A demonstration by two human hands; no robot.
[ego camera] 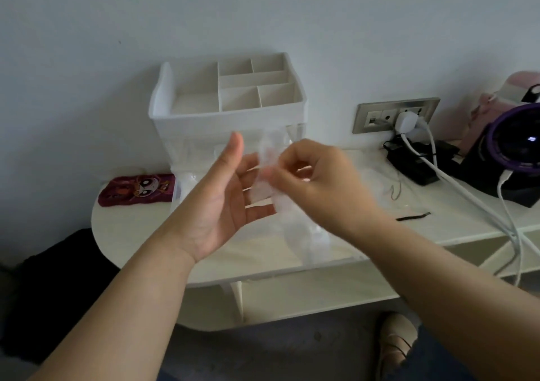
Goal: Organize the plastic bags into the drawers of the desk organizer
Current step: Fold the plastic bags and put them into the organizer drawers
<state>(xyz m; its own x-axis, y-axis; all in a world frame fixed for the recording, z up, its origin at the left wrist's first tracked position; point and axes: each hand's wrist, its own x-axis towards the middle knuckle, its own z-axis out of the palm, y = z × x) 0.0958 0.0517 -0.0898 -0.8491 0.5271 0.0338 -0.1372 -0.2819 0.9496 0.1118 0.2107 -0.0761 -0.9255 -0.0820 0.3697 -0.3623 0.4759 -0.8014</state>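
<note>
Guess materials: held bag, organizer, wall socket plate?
Plastic bag: thin clear film, glossy; the desk shows through it. Desk organizer: white matte plastic by the look, drawer fronts translucent. Socket plate: brushed-metal grey sheen, possibly coated plastic.

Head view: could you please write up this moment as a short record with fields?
left hand: open, fingers straight, behind the plastic bag
right hand: pinches the plastic bag above the desk
desk organizer: white, at the back of the desk
pouch: red, left of the desk organizer
hairpin: black, on the desk at right
</note>
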